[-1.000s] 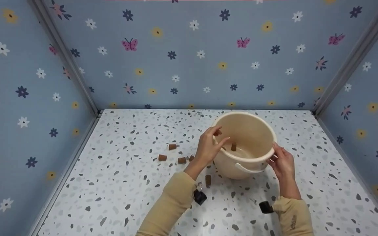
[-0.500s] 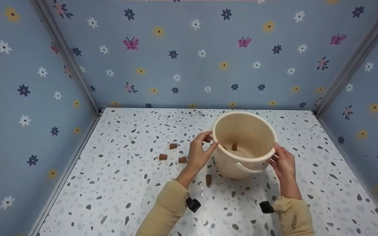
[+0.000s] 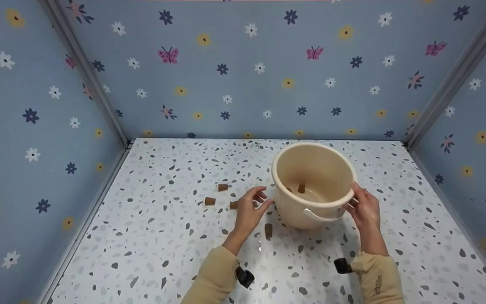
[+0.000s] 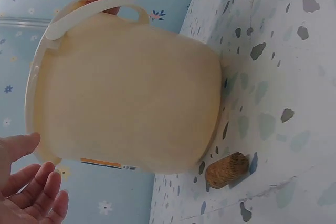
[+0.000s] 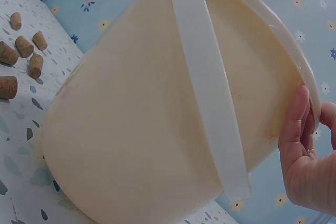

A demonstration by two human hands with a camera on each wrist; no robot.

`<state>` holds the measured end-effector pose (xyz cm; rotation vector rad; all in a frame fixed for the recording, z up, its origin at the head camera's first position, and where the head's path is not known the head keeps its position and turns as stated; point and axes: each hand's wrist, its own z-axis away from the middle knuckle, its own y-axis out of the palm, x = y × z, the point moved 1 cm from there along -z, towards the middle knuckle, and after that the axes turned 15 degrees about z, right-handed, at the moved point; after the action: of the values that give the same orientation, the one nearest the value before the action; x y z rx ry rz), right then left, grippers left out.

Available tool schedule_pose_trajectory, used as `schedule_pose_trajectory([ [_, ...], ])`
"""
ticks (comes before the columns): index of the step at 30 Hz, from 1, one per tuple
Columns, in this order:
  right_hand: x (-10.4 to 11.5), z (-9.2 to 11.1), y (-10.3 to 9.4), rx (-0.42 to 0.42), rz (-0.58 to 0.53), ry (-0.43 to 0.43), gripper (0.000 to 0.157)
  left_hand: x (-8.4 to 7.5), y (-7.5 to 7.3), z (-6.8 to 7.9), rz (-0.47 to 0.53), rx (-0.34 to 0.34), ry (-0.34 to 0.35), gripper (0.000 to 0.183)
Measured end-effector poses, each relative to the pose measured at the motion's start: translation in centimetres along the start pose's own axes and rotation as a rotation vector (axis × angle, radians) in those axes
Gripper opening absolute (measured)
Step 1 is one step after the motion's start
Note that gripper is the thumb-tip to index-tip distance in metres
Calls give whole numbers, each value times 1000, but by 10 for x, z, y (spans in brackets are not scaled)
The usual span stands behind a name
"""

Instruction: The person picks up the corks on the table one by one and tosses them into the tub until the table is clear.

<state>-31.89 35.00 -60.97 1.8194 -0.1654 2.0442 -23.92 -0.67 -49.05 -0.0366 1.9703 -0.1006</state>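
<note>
A cream plastic bucket point(image 3: 306, 211) stands at the right of the speckled table, its white handle point(image 3: 321, 217) hanging on the near side. My right hand point(image 3: 365, 207) holds its rim on the right, the thumb on one side of the rim and fingers on the other in the right wrist view. Left of the bucket, apart from it, my left hand point(image 3: 249, 211) holds nothing, fingers loosely bent. Inside the bucket lies a brown cork point(image 3: 301, 187), with part of another beside it. Several corks lie on the table, among them one cork point(image 3: 268, 230) close to the bucket's base.
Further left are a cork point(image 3: 222, 187), another cork point(image 3: 210, 201) and a third cork point(image 3: 234, 204) partly behind my left hand. Blue flowered panels point(image 3: 243, 84) enclose the table point(image 3: 150, 245) at the back and both sides. A black wrist camera point(image 3: 244, 277) sits on my left sleeve.
My left hand has moved from over the bucket's left rim leftward and down beside the bucket, partly covering corks there. My right hand stays on the rim, and the bucket has hardly moved.
</note>
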Motion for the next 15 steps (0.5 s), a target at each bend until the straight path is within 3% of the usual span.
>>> schedule_pose_trajectory([
  [4, 25, 24, 10, 36, 23, 26, 27, 11, 0, 7, 11, 6, -18, 33],
  [11, 106, 111, 57, 9, 29, 81, 23, 30, 1, 21, 10, 19, -74, 34],
  [15, 120, 124, 65, -3, 1, 132, 17, 40, 2, 29, 11, 26, -114, 34],
])
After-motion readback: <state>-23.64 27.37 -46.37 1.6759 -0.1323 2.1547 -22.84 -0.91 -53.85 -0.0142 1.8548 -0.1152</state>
